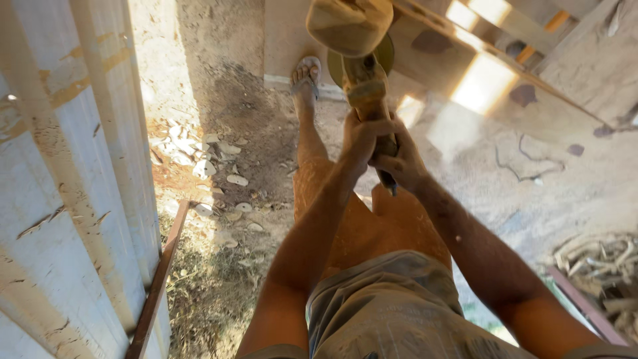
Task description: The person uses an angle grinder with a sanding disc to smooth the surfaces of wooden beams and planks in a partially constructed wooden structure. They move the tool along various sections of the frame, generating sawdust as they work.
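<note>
Head view, looking straight down. Both hands clamped on one power tool [362,80], dust-coated, tan colour. Left hand [362,136] wrapped closed around the tool's body, upper grip. Right hand [402,163] closed around it just below and to the right, fingers curled over the dark handle end. The two hands touch each other. Tool points away from the body, tilted up toward the camera; its bulky front end [349,23] sits at the top edge, blurred, with a round disc-like part just behind it. Can't tell the exact tool type.

Tool is held in the air above the ground, in front of the person's legs. One foot in a sandal [306,73] stands on the dirt floor [246,133] just left of the tool. Grey dusty shorts [392,306] at bottom.

Left: white-painted panel [73,186], scuffed, with a rusty metal bar [159,279] along its base. Pale stone chips [212,166] scattered on the dirt near it. Lower right: heap of wood scraps [598,259]. Upper right: sunlit patches on a concrete slab [478,83].
</note>
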